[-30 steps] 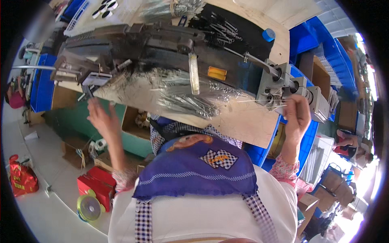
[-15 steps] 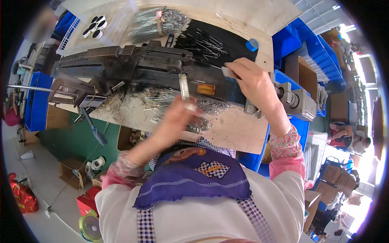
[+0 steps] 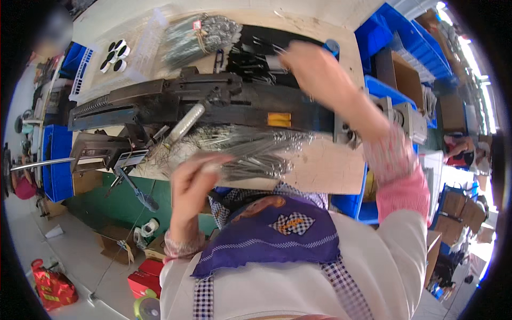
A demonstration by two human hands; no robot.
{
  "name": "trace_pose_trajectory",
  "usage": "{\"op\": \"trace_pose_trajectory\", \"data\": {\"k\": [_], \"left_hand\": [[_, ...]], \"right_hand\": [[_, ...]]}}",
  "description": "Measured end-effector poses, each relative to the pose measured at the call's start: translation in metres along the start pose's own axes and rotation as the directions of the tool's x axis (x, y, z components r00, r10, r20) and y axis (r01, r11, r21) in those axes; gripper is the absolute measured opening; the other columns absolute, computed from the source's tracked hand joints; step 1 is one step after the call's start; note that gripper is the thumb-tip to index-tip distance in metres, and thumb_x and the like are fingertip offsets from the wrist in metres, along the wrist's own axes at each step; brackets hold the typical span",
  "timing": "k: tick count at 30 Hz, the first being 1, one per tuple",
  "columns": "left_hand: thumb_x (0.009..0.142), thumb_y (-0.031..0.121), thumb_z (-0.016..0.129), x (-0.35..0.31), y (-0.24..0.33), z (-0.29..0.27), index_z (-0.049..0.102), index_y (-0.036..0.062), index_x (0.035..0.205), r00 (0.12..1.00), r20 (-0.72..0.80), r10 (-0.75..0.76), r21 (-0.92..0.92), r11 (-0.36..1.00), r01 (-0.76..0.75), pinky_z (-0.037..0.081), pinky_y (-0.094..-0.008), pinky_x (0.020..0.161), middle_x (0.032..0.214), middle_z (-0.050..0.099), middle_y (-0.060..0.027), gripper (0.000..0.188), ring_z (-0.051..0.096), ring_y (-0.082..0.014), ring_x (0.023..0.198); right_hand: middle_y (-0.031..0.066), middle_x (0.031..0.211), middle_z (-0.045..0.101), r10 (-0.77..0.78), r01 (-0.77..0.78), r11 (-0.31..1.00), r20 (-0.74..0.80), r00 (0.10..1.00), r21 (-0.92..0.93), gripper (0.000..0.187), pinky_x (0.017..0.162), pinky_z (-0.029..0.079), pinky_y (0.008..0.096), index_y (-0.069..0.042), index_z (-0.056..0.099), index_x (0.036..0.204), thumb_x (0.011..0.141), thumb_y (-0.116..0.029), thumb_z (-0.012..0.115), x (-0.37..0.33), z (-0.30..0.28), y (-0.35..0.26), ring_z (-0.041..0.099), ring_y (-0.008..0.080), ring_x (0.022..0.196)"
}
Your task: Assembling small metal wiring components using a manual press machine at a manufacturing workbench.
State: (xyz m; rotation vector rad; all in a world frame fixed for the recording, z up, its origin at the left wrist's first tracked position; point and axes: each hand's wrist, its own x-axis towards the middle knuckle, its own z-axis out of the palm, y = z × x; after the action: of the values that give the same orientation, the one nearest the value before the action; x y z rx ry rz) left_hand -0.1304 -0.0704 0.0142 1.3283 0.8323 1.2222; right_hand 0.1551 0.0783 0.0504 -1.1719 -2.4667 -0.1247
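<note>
In the head view, my only one, I take the dark metal machine (image 3: 154, 100) lying across the tabletop (image 3: 326, 166) as my landmark. From this far off, I have the right hand (image 3: 322, 70) beyond the machine's right part, over a black cloth (image 3: 274, 36). Its fingers bend down toward thin wire pieces (image 3: 261, 41) scattered there; I cannot tell whether that grip is closed on one. The cloth probably serves to keep these pieces apart from the rest and easy to spot.

I have the left hand (image 3: 192, 185) on the machine's near side, just beside a heap of silvery wires (image 3: 256, 157). Its fingers are curled, but blur hides the tips, so I cannot tell whether this grip holds anything. The heap lies right along the machine's near edge, I judge so that single wires come quickly to hand.

A pale lever (image 3: 185, 124) slants from the machine toward the near left, within the left hand's reach. A yellow block (image 3: 279, 119) sits on the machine's right part. Beyond the machine lie a tied wire bundle (image 3: 201, 40), likely bound to stop tangling, and a clear tray (image 3: 149, 37) grouping round black-and-white caps (image 3: 114, 55).
</note>
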Motion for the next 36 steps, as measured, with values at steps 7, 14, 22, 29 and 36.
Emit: {"op": "trace_pose_trajectory", "data": {"k": [7,14,22,29,36], "left_hand": [[0.089,0.019,0.058,0.13,-0.056,0.08,0.069,0.0002,0.094,0.901,0.338,-0.271,0.31,0.936,0.165,0.045,-0.0299,0.059,0.07,0.063,-0.0121,0.022,0.06,-0.0165,0.064],[0.074,0.009,0.063,0.122,-0.014,0.058,0.067,0.0057,0.076,0.894,0.41,0.18,0.892,0.123,-0.434,0.052,-0.0333,0.059,0.072,0.064,-0.0065,0.005,0.064,-0.0222,0.066],[0.092,0.01,0.059,0.077,-0.019,0.028,0.066,0.0022,0.098,0.646,0.062,0.761,0.829,0.322,-0.458,0.042,-0.0238,0.042,0.072,0.062,-0.0074,0.012,0.056,-0.0145,0.05],[0.1,0.049,0.034,0.061,-0.026,0.0,0.059,-0.0034,0.106,0.892,0.397,-0.217,-0.908,0.053,0.417,0.029,-0.0245,0.036,0.069,0.055,-0.0089,0.058,0.04,-0.0116,0.037],[0.096,0.037,0.049,0.064,-0.019,0.026,0.055,-0.0013,0.112,0.925,0.189,-0.328,-0.608,0.701,0.373,0.035,-0.0241,0.039,0.074,0.06,-0.0123,0.041,0.046,-0.011,0.042]], "right_hand": [[0.0148,0.085,0.063,-0.093,0.078,0.987,0.106,0.99,0.138,0.014,0.072,0.05,0.0388,-0.004,0.065,0.083,0.077,-0.017,0.065,0.032,-0.004,0.034,0.063,0.0321,0.082],[0.0088,0.08,0.058,-0.312,0.31,0.937,-0.013,0.95,0.164,0.013,0.067,0.051,0.0353,-0.004,0.062,0.085,0.073,-0.007,0.066,-0.017,-0.01,-0.019,0.061,0.0261,0.078],[0.0114,0.086,0.069,-0.106,0.188,0.845,-0.189,0.976,0.5,0.019,0.07,0.053,0.0326,0.001,0.067,0.095,0.08,-0.01,0.071,0.007,0.019,-0.026,0.065,0.0295,0.078],[0.0135,0.087,0.068,-0.093,0.156,0.873,-0.156,0.983,0.462,0.02,0.072,0.052,0.0344,0.0,0.068,0.093,0.08,-0.016,0.071,0.017,0.038,-0.027,0.065,0.031,0.08],[0.0142,0.086,0.067,-0.042,0.049,0.872,-0.025,0.999,0.488,0.019,0.072,0.052,0.0376,-0.001,0.068,0.088,0.078,-0.016,0.069,0.021,0.04,-0.032,0.064,0.0329,0.08]]}}
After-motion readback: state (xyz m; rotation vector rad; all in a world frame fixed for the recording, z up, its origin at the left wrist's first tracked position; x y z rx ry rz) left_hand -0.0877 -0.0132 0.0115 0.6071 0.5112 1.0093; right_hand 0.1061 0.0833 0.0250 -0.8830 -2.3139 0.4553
